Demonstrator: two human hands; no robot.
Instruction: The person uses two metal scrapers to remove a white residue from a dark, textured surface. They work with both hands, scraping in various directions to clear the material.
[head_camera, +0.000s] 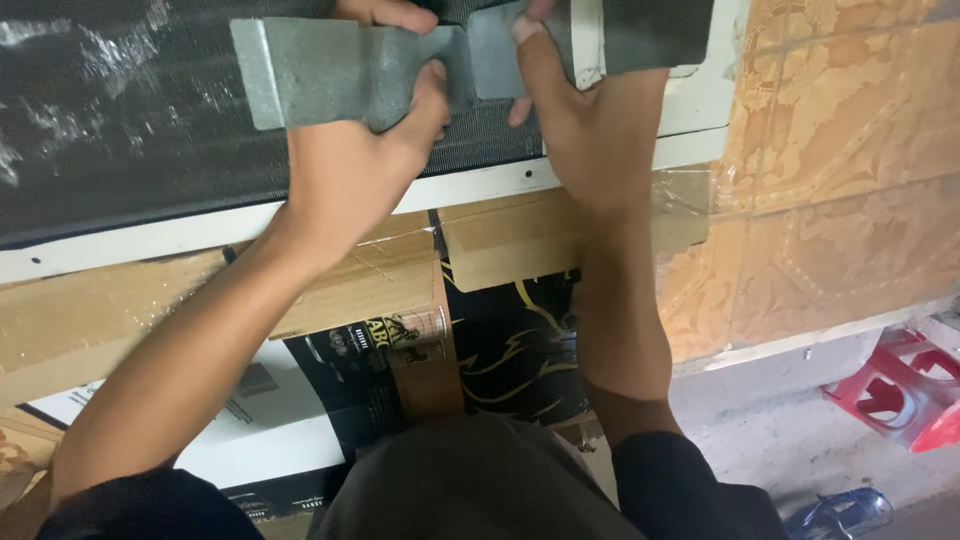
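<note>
— What takes up most of the view?

— A big panel of dark fine mesh (130, 130) set in a white frame (480, 185), filling the upper left. White smears mark the mesh on its left part.

— And under it?

— Flattened cardboard (90, 310), brown, with a black printed sheet (510, 350) and a white patch near the middle. To the right, a wall of orange-brown patterned tile (850, 150) runs down to a grey floor (780, 440), where a red plastic stool (900, 385) lies near the right edge, with a blue shoe (840, 512) below it.

— Where is the metal piece?

— A grey bent metal plate (320, 70) lies flat against the mesh at the top of the frame, left of centre. Just beside it, to the right, sits a second grey plate (495, 60), the two nearly meeting.

— What are the hands doing?

— The left hand (345, 170) clasps the bent plate, thumb pressed against its lower right edge and fingers curled over the top. The right hand (590, 130) is spread over the second plate, thumb laid along its face, the fingers passing behind it out of sight. Both forearms reach up from dark sleeves.
</note>
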